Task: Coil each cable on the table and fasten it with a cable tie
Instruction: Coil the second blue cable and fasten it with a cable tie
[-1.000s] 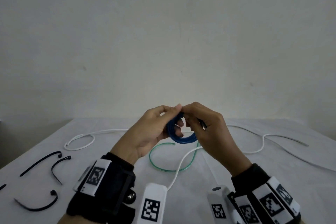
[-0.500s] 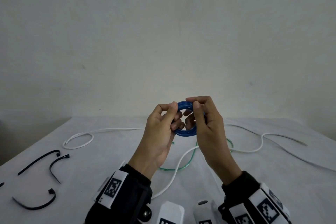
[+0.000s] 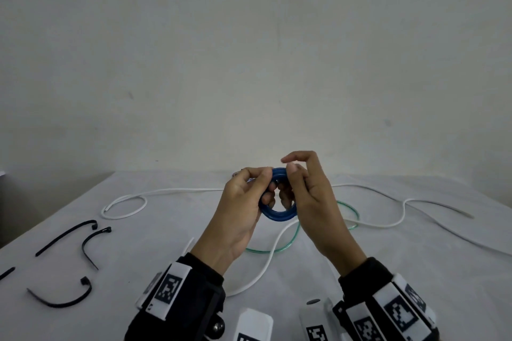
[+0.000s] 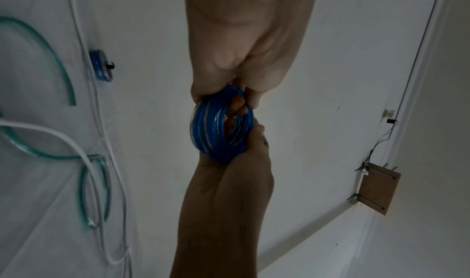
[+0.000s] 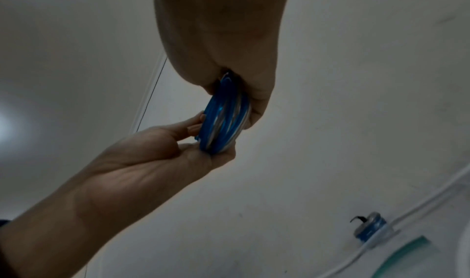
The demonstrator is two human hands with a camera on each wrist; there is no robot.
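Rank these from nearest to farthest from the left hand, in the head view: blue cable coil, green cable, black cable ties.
1. Blue cable coil: held by the left hand.
2. Green cable: on the table, just below the hands.
3. Black cable ties: far left of the table.

Two hands (image 3: 243,210) (image 3: 313,202), one blue coil (image 3: 277,214) held. On the surface (image 3: 415,257): one tied blue coil (image 4: 101,65), one green cable (image 3: 346,210), white cable (image 3: 166,191), count unclear, approx. four black ties (image 3: 63,238) (image 3: 91,243) (image 3: 66,299) (image 3: 7,273) at left.
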